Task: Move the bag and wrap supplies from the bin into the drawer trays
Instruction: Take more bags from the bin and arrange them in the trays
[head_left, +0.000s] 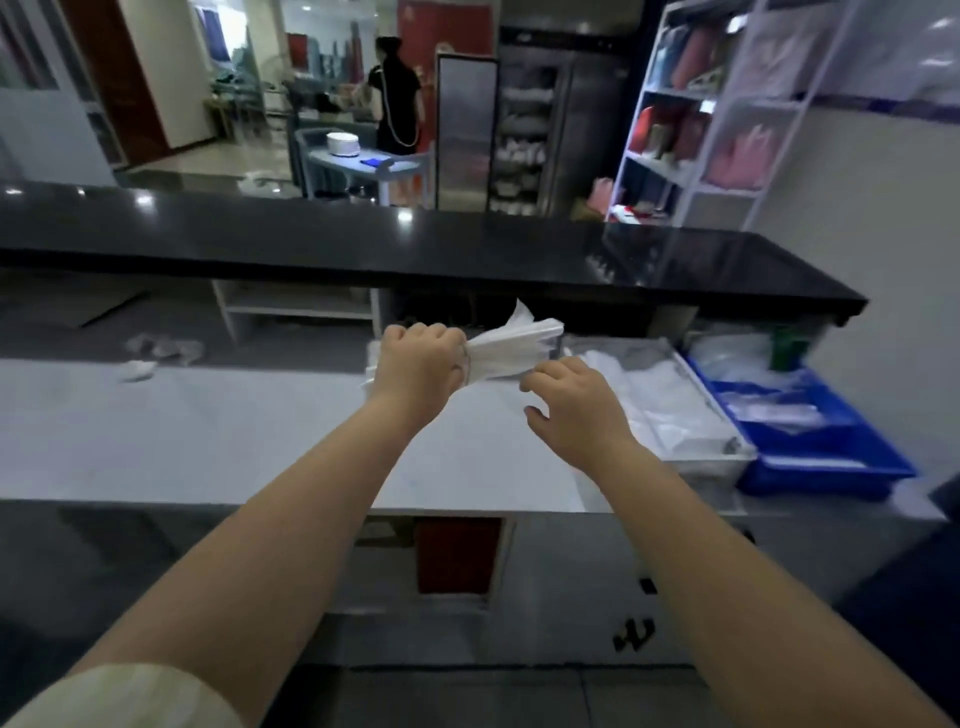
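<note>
My left hand (415, 358) is closed around a bundle of white plastic bags (511, 348), held above the grey counter (182, 431). The bundle fans out to the right of the fist. My right hand (571, 405) hovers just below and right of the bundle with fingers apart, its fingertips near the bags' lower edge; I cannot tell if they touch. To the right sits a clear tray (727, 460) holding white bags, and beside it a blue bin (831, 467) with clear wrapped supplies.
A black raised ledge (415, 249) runs across behind the counter. Crumpled plastic (161, 348) lies at the counter's far left. White shelving (727, 104) with pink and red bags stands at the back right. A person (397, 93) stands far behind near a cart.
</note>
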